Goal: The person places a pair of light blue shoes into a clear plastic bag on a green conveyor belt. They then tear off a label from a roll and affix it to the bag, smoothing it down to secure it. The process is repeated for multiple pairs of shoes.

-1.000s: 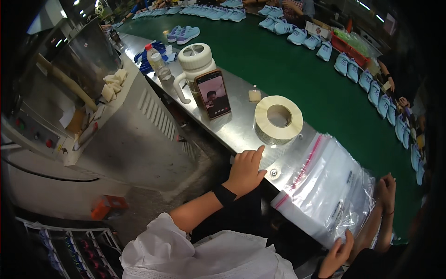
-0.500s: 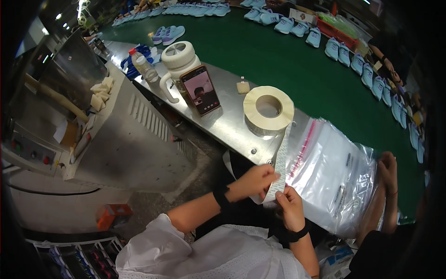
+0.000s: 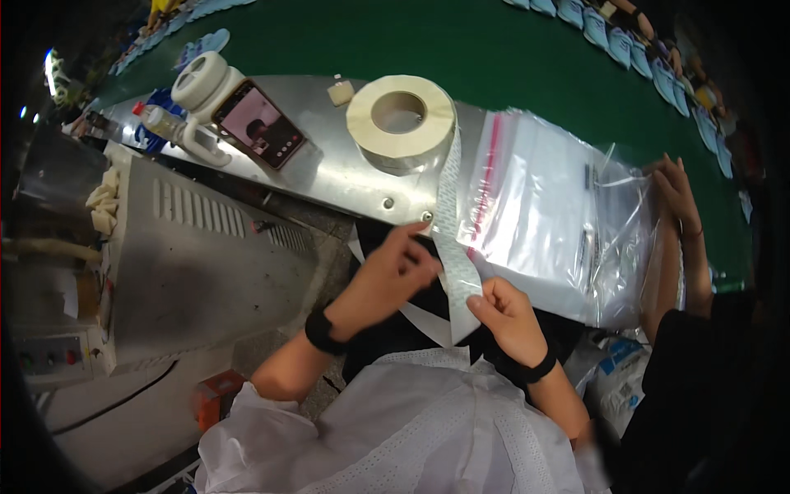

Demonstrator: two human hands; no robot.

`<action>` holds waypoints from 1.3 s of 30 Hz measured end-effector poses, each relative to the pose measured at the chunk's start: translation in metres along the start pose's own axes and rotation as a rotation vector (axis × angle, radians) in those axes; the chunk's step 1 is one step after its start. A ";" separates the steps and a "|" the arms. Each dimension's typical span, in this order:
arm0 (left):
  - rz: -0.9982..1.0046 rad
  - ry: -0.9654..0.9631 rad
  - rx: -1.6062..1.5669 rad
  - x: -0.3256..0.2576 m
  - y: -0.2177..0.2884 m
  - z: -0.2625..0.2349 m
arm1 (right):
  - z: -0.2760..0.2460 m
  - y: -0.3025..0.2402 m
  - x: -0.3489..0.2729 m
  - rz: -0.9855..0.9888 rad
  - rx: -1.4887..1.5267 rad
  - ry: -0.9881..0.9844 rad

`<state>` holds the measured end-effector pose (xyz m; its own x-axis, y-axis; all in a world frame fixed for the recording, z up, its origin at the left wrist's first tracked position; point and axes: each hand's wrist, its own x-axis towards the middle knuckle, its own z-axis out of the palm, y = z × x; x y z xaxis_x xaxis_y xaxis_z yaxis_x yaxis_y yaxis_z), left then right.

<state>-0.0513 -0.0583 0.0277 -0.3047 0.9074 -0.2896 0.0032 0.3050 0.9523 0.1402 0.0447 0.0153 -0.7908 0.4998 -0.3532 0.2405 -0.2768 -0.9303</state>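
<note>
A large cream roll of labels lies on the metal table, and its printed strip runs down over the near edge toward me. My right hand pinches the strip's side between thumb and fingers. Just left of the strip is my left hand, its fingers parted and bent, with nothing visible in them. Below my hands the strip folds, and a pale backing tail trails off to the left. Beside the strip lies a stack of clear plastic bags with a pink-red seal line.
A phone leans on a white lidded jug; bottles stand behind. Past the table runs a green conveyor belt carrying pale blue shoes. At right, another person's hands touch the bags. A metal machine stands left.
My left hand has let go of the strip and moved a little apart from it. My right hand still pinches it. The view has shifted, so everything sits higher and further left.
</note>
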 end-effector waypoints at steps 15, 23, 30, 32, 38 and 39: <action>0.558 0.329 0.628 -0.016 0.004 0.032 | 0.011 0.000 0.010 -0.182 -0.099 0.036; 0.434 0.239 0.417 -0.005 0.007 0.026 | 0.016 -0.017 0.024 -0.365 -0.331 0.134; 0.472 0.282 0.430 0.008 0.005 0.015 | 0.014 -0.013 0.022 -0.373 -0.335 0.101; 0.484 0.391 0.467 0.017 0.012 0.010 | 0.006 -0.009 0.018 -0.311 -0.418 0.127; 0.607 0.227 0.400 0.034 0.030 0.023 | -0.023 -0.024 0.010 -0.309 -0.552 0.384; 0.684 0.138 0.446 0.037 0.026 0.033 | -0.031 -0.025 0.017 -0.320 -0.511 0.516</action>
<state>-0.0312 -0.0077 0.0382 -0.2121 0.8994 0.3823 0.5994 -0.1893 0.7777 0.1381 0.0851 0.0291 -0.5348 0.8432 0.0546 0.3726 0.2934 -0.8804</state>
